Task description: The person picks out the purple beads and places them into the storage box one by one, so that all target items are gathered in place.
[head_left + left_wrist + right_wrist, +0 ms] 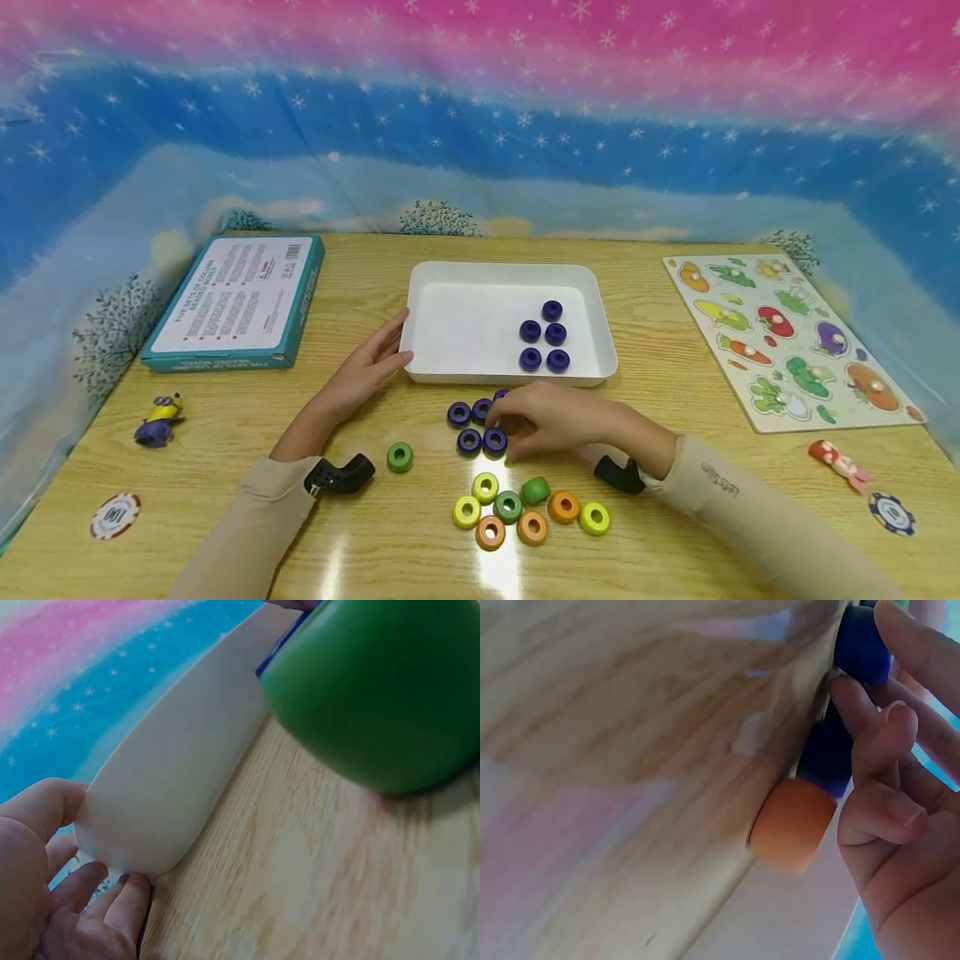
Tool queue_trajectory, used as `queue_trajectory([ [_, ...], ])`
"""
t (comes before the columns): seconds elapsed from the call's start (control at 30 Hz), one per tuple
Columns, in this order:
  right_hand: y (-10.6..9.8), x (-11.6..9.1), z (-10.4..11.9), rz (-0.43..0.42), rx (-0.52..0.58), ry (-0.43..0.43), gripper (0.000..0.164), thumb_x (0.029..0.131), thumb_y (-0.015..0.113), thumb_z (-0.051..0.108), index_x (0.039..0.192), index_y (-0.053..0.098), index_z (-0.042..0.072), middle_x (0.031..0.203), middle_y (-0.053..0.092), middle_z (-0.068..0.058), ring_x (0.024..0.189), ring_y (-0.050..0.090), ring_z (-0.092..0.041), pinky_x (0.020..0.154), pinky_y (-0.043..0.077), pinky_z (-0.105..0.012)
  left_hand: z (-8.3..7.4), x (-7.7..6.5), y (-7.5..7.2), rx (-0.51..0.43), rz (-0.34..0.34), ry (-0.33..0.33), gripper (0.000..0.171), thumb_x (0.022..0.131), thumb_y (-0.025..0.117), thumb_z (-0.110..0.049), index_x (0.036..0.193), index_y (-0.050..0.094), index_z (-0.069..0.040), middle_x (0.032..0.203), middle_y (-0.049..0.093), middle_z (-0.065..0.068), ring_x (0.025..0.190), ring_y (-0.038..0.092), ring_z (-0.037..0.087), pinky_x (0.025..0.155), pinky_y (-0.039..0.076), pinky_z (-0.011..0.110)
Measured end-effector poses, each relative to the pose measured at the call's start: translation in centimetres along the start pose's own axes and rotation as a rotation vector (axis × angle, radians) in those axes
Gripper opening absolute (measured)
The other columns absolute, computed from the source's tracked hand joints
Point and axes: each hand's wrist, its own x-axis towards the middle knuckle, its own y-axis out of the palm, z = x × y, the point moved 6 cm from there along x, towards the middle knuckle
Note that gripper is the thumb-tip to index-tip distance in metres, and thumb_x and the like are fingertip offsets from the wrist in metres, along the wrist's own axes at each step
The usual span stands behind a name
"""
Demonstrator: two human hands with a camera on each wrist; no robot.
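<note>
My right fingers (919, 649), parted at the purple beads (495, 452) just below centre-frame, pinching or not I can't tell, should take one squarely by its sides while my left fingers (49, 799), spread, steady the left end of the white tray (457, 333).

Passages and obstructions, white tray (457, 325)
Inside left: open floor. Inside right: five purple beads (557, 342). Right flank: passable strip of tabletop (645, 325), then puzzle board (750, 321). Left end: obstructed, left hand (369, 360). Near side: obstructed, right hand (551, 417), loose purple beads (469, 452).
</note>
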Motion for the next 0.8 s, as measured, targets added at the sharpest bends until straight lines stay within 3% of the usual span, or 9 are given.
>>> queue_trajectory([
  [0.2,0.6,0.3,0.4,0.033,0.085,-0.015,0.032,0.071,0.066,0.032,0.098,0.057,0.017,0.085,0.053,0.012,0.073,0.049,-0.003,0.065,0.040,-0.014,0.0,-0.1,-0.1,-0.001,-0.002,0.005,0.058,0.088,0.046,-0.015,0.137,0.014,-0.018,0.139,0.012,0.005,0.124,0.016,0.019,0.096,0.021,0.036],
  [0.47,-0.4,-0.5,0.3,0.018,0.095,0.014,0.031,0.073,0.065,0.032,0.099,0.056,0.019,0.082,0.052,0.012,0.063,0.046,-0.003,0.055,0.039,-0.016,-0.1,-0.2,-0.1,0.000,-0.007,-0.012,0.058,0.088,0.046,-0.015,0.136,0.015,-0.019,0.139,0.012,0.004,0.124,0.016,0.018,0.097,0.020,0.035],
  [0.67,-4.3,-1.9,-1.0,-0.128,0.146,0.066,0.030,0.075,0.062,0.032,0.102,0.056,0.020,0.072,0.051,0.011,0.054,0.043,-0.005,0.048,0.037,-0.020,-1.4,-0.5,0.4,-0.007,-0.005,-0.024,0.058,0.088,0.044,-0.010,0.137,0.012,-0.014,0.139,0.010,0.007,0.124,0.014,0.021,0.097,0.019,0.037],
  [0.8,-7.1,-2.6,-3.2,-0.259,0.137,0.125,0.030,0.075,0.062,0.034,0.102,0.057,0.021,0.069,0.051,0.008,0.054,0.042,-0.007,0.046,0.036,-0.022,-1.6,-0.6,0.5,-0.007,-0.005,-0.028,0.058,0.088,0.044,-0.009,0.137,0.012,-0.012,0.139,0.010,0.009,0.124,0.014,0.022,0.097,0.019,0.037],
])
